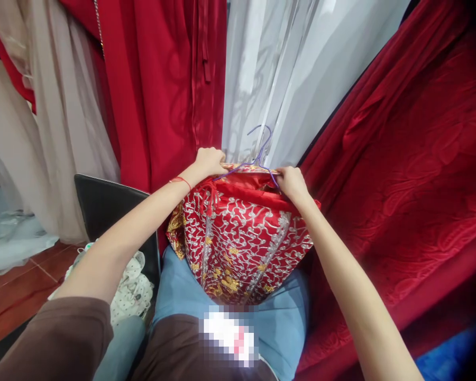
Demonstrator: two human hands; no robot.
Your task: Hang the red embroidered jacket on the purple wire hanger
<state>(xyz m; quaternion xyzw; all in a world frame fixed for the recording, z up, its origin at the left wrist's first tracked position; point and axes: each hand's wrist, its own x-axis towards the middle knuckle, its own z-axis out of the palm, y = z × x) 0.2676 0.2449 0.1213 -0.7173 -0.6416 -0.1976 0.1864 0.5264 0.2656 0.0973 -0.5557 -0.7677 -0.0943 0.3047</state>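
A red embroidered garment (234, 233) with silver and gold patterns hangs in front of me, over my lap. Its red waistband is stretched between both hands. My left hand (210, 161) is closed on the garment's upper left edge, a red string round that wrist. At the upper right edge my right hand (293, 185) grips the fabric in the same way. A purple wire hanger (258, 154) stands between the hands, its hook pointing up and its arms reaching down to the garment's top. The fingertips are partly hidden behind the fabric.
Red garments (154, 79) and pale tulle ones (59, 95) hang at the left, a white curtain-like cloth (254, 69) behind. Patterned dark red fabric (412, 174) fills the right. A black chair back (107, 206) and white dotted cloth (133, 288) are beside my left arm.
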